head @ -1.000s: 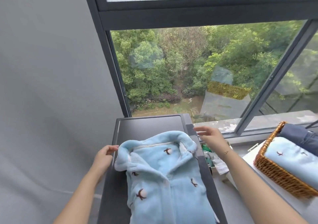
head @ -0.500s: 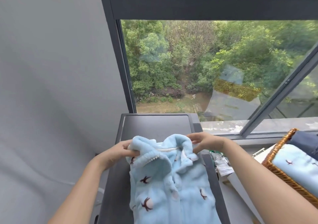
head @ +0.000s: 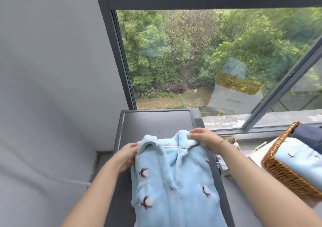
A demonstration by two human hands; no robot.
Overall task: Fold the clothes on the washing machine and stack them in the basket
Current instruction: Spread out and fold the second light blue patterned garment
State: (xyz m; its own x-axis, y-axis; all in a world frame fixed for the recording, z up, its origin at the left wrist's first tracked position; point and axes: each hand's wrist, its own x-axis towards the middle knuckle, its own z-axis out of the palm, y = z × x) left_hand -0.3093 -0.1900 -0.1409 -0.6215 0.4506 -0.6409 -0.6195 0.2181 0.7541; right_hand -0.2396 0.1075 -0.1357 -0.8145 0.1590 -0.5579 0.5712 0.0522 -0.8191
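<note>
No text, label, brand, number or sign can be read anywhere in the view. The light blue fleece garment (head: pixel 174 179) gripped at its collar by the left hand (head: pixel 128 154) and the right hand (head: pixel 203 137) carries only small dark embroidered motifs, not letters. The dark top of the washing machine (head: pixel 156 122) beyond the hands shows no readable marking. The folded blue piece in the wicker basket (head: pixel 285 174) to the right of the right hand bears the same small motifs and no writing. Small packets just beside the right wrist are too blurred to read.
</note>
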